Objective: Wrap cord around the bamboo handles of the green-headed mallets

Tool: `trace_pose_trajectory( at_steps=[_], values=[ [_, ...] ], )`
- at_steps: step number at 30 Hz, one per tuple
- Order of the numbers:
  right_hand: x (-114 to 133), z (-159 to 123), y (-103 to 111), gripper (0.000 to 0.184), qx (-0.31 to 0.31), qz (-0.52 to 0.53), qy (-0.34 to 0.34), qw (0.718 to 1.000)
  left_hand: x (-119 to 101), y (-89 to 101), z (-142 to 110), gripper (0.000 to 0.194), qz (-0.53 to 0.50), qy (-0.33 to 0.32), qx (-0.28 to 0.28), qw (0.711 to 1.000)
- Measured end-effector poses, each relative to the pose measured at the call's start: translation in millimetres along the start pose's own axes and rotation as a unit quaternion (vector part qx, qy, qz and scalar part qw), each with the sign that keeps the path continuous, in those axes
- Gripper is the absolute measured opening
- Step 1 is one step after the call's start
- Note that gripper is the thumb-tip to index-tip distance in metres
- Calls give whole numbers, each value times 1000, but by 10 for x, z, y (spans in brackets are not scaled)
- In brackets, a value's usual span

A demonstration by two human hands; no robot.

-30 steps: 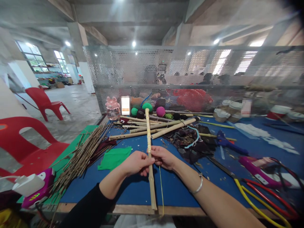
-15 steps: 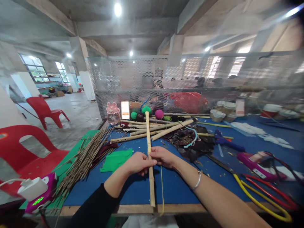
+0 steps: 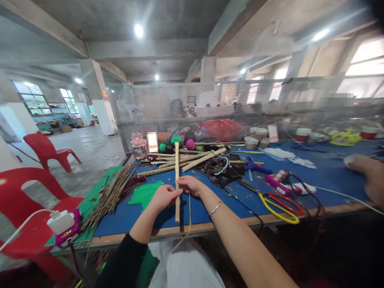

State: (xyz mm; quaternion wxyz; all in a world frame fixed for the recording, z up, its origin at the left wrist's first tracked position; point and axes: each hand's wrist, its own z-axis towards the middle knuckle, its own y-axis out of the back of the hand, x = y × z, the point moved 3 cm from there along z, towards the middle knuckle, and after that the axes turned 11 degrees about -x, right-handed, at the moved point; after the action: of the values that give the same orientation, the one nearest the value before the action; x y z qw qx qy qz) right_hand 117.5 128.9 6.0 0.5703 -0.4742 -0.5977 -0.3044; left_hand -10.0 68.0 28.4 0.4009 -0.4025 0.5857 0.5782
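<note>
A pale bamboo stick (image 3: 177, 160) points away from me above the blue tabletop, its upper length wrapped in yellowish strip. My left hand (image 3: 165, 196) closes on the stick's lower half, thumb across it. Just above, my right hand (image 3: 189, 185) pinches at the stick where the wrapping ends. From under the right hand a thin yellow strip (image 3: 190, 212) hangs past the table edge. Behind the stick lie several more bamboo sticks (image 3: 207, 158). A green cloth (image 3: 145, 193) is left of my hands.
Thin brown twigs (image 3: 112, 196) are heaped at left beside a purple power strip (image 3: 68, 228). Red-and-yellow-handled shears (image 3: 277, 212), a blue glue gun (image 3: 258, 166) and a dark cloth with scraps (image 3: 223, 170) lie right. A co-worker's hand (image 3: 364, 172) is at far right.
The view has turned right and tilted, bringing a co-worker's hand and a yellow object into sight at right. Both my hands stay on the bamboo stick with nearly the same grip.
</note>
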Motion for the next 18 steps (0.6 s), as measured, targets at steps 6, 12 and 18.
trace_pose_trajectory(
  at_steps=[6, 12, 18],
  values=[
    [-21, -173, -71, 35, -6, 30, -2, 1000, 63, -71, -238, 43, -63, 1, -18, 998],
    [-59, -255, -172, 33, -59, -30, 44, 997, 201, -93, -326, 43, -159, 31, -23, 987],
    [-46, -249, -149, 29, -39, 22, 19, 999, 143, -118, -333, 42, -233, 70, 11, 970]
  ],
)
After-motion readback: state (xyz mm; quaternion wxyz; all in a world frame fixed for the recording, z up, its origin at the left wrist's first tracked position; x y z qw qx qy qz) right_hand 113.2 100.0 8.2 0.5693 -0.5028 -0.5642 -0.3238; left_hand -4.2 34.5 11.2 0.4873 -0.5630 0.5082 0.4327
